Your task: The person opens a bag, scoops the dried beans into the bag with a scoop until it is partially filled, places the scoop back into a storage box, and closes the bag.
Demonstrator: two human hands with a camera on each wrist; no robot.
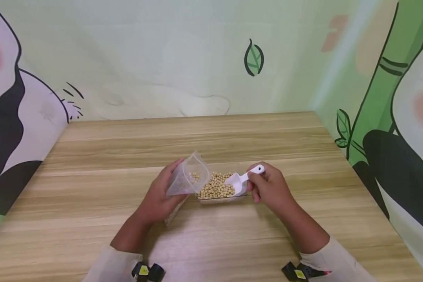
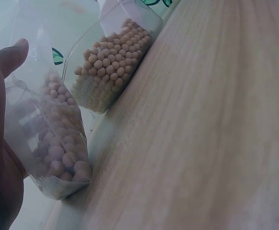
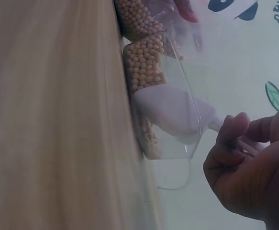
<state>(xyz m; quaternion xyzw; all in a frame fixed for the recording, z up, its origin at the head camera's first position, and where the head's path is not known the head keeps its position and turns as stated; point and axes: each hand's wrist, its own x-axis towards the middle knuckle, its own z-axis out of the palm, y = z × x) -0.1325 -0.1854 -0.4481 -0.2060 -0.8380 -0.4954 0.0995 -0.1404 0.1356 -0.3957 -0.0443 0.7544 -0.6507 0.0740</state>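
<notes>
1. Head view: left hand [image 1: 159, 199] clamped round a clear bag [image 1: 180, 181], thumb on the near side; the bag's mouth stands open beside the left end of a clear box [image 1: 220, 201].
2. Box sits on the wooden table [image 1: 91, 219], pale round beans [image 1: 214, 188] inside.
3. Right hand [image 1: 270, 188] pinches the handle of a white scoop [image 1: 237, 183]; blade in the right part of the box, among beans, handle rising past the rim.
4. Left wrist view: more beans low in the bag.
5. Behind: wall [image 1: 155, 58] with a printed leaf [image 1: 254, 58].
</notes>
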